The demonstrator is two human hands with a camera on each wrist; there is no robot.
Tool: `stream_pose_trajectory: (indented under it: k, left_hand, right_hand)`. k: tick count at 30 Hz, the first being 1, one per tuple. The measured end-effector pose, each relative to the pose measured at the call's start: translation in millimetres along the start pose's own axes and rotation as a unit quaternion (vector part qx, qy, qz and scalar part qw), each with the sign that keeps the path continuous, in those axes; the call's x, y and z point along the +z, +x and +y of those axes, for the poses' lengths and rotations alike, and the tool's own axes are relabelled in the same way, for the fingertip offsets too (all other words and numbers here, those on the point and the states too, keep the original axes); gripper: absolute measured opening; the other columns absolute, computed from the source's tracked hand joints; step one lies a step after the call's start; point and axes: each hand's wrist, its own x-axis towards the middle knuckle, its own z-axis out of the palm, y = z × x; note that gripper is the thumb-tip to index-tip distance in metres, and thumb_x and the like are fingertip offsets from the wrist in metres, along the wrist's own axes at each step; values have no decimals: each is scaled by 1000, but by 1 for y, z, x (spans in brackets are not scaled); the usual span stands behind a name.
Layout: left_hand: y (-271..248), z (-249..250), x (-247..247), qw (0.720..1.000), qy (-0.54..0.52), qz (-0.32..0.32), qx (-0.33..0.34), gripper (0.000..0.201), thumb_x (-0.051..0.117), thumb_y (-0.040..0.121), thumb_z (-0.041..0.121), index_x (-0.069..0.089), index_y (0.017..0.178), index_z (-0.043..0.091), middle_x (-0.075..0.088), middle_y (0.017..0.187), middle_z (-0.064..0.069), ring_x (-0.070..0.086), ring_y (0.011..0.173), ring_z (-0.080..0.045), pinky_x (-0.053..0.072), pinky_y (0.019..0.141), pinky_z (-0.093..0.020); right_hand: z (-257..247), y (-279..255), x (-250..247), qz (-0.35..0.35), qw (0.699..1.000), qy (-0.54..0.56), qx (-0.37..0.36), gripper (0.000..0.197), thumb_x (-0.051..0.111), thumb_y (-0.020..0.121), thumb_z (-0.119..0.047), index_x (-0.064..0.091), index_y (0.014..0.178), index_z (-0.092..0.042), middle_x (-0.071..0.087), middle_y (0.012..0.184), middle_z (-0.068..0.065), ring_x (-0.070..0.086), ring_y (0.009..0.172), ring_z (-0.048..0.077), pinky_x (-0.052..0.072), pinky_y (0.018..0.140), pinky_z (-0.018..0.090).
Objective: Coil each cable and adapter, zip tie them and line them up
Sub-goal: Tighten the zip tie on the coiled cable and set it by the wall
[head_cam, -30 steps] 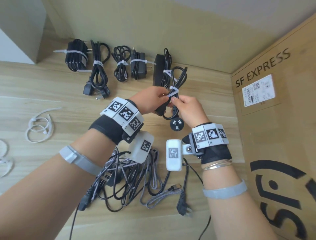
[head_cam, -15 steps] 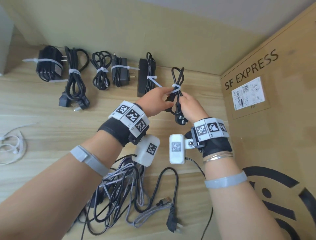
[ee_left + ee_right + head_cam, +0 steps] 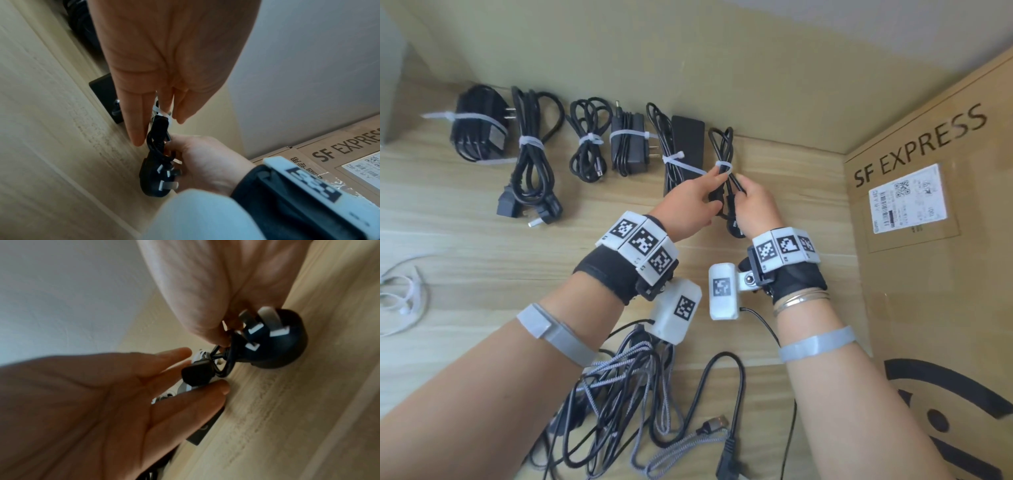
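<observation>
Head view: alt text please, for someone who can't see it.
Both hands, left hand and right hand, hold a zip-tied black power cable at the right end of a row of tied bundles on a wooden table. Loose tangled cables lie nearer.

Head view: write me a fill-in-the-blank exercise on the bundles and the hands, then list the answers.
1. The row by the wall holds ____ tied bundles lying free of the hands.
2. Both hands, left hand and right hand, hold a coiled black cable bound by a ____ zip tie.
3. The cardboard box reads SF ____.
4. The untied cables lie ____ the forearms.

Answers: five; white; EXPRESS; under
</observation>
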Motion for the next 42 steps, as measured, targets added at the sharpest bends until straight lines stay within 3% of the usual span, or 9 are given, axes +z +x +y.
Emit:
stream_pose_trajectory:
  k: [3, 7, 10, 12, 16, 22, 29, 35, 42]
  left_hand:
    - [-1, 0, -2, 1000, -5, -6, -9, 51, 38, 96, 4, 31, 143, 22, 12, 155, 14, 55, 113, -21, 51, 91, -38]
    - [-4, 1, -5, 999, 43, -15, -4, 50, 33, 95, 4, 36, 141, 23, 11, 155, 15, 58, 108, -23, 53, 87, -40]
    - [-6, 3, -7, 998, 54, -14, -2, 49, 31, 95, 5, 41, 139, 24, 14, 155, 15, 59, 106, -24, 54, 84, -41]
    - [-8, 4, -8, 998, 53, -15, -7, 49, 30, 94, 5, 43, 137, 26, 17, 154, 15, 59, 105, -24, 55, 83, -40]
    - [-13, 7, -11, 998, 54, -19, -15, 48, 30, 94, 6, 47, 135, 26, 26, 151, 14, 58, 102, -19, 55, 81, -39]
    - [-29, 16, -14, 997, 65, -23, -24, 43, 32, 95, 9, 51, 130, 24, 51, 135, -4, 60, 104, -27, 54, 83, -41]
    - [-60, 25, -24, 996, 87, -14, -17, 39, 34, 97, 10, 53, 128, 22, 52, 131, -1, 63, 101, -22, 53, 87, -42]
    - [-100, 15, -35, 994, 103, -11, -28, 36, 34, 98, 14, 56, 125, 24, 48, 135, 1, 64, 98, -19, 54, 87, -39]
    - [-147, -5, -47, 992, 114, -4, -46, 34, 34, 98, 13, 58, 121, 21, 55, 127, 1, 64, 99, -18, 54, 82, -32]
  right_hand:
    - [-2, 5, 3, 17, 1000, 1, -3, 44, 31, 97, -8, 46, 138, -14, 57, 128, 16, 55, 98, 24, 46, 94, 41]
    - [-5, 6, 2, 0, 1000, 17, 2, 40, 34, 99, -13, 45, 138, -12, 55, 132, 13, 54, 115, 26, 42, 98, 35]
    - [-5, 5, 2, -15, 1000, 22, 8, 43, 33, 99, -18, 43, 141, -15, 57, 109, 8, 48, 75, 10, 41, 70, 25]
    - [-6, 2, 0, -16, 999, 30, 16, 44, 35, 98, -19, 42, 141, -15, 59, 120, 7, 50, 83, 12, 43, 79, 28]
    - [-10, -10, -10, -11, 999, 24, 35, 43, 39, 98, -16, 42, 141, -12, 48, 142, 5, 46, 128, 20, 34, 107, 30]
    - [-20, -32, -21, 38, 999, 17, 3, 33, 40, 95, -13, 62, 119, -18, 62, 123, 3, 57, 110, 19, 39, 87, 21]
    - [-38, -64, -21, 32, 999, 9, -19, 30, 42, 92, -12, 67, 102, -24, 64, 90, -2, 53, 69, 13, 40, 66, 23]
    - [-51, -101, -6, -19, 1000, -3, -25, 28, 43, 92, -16, 67, 105, -23, 67, 103, 0, 58, 94, 17, 40, 75, 25]
    - [-63, -141, 30, -97, 994, -30, -39, 23, 42, 95, -18, 62, 99, -26, 67, 106, 3, 59, 90, 22, 41, 68, 27]
